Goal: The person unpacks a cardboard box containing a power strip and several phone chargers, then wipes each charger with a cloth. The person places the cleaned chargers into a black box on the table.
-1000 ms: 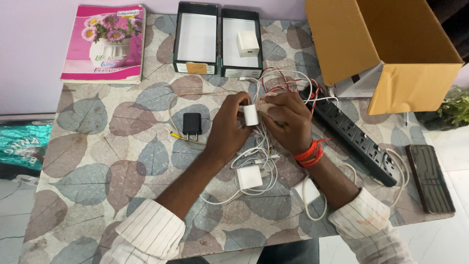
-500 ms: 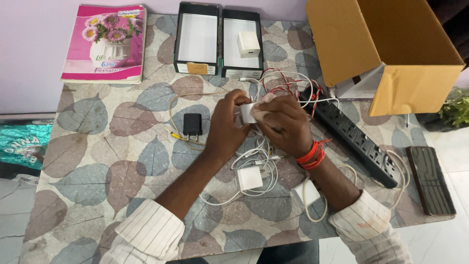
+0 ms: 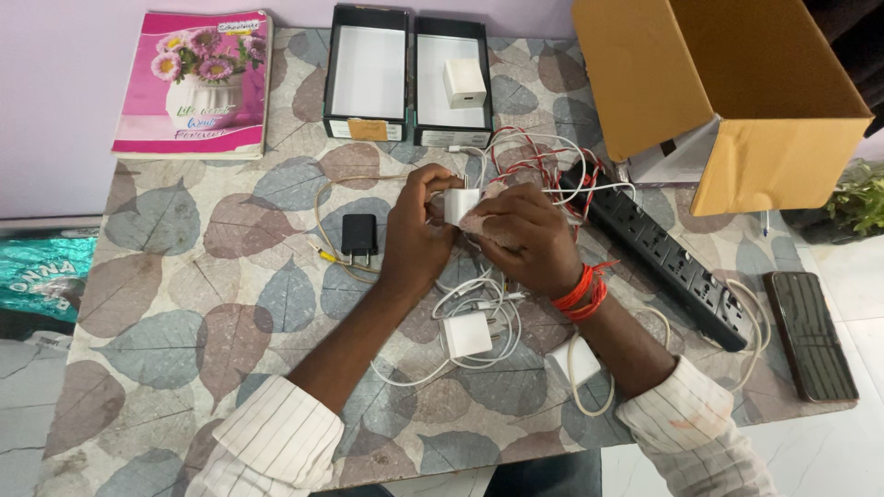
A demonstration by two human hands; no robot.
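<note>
Hands meet over the middle of the leaf-patterned surface (image 3: pixel 184 276), both forearms rising from 6 o'clock in striped white sleeves. The left hand (image 3: pixel 416 237) has its fingers curled shut around a small white cube-shaped charger plug (image 3: pixel 459 204), pinching it from the 9 o'clock side. The right hand (image 3: pixel 527 237), a red thread band at its wrist, lies knuckles-up over the plug's 3 o'clock side, fingers closed on a pale crumpled cloth (image 3: pixel 486 213) pressed against the plug. The plug sits held between the two hands, just above a tangle of white cables (image 3: pixel 479 308).

At 12 o'clock two open dark-walled rectangular boxes with white insides (image 3: pixel 368 74) stand side by side; the left one carries a tan label on its near wall, the right one holds a white square adapter (image 3: pixel 463 83). At 10 o'clock lies a pink notebook with a flower-vase cover (image 3: pixel 193 83). At 2 o'clock a brown cardboard carton (image 3: pixel 718 83) lies open on its side. A long black power strip (image 3: pixel 672 267) runs diagonally at 3 o'clock, with a dark phone (image 3: pixel 813 336) beyond it. A small black plug (image 3: pixel 359 235) lies at 9 o'clock of the left hand, and two more white adapters (image 3: pixel 468 335) lie near 6 o'clock.
</note>
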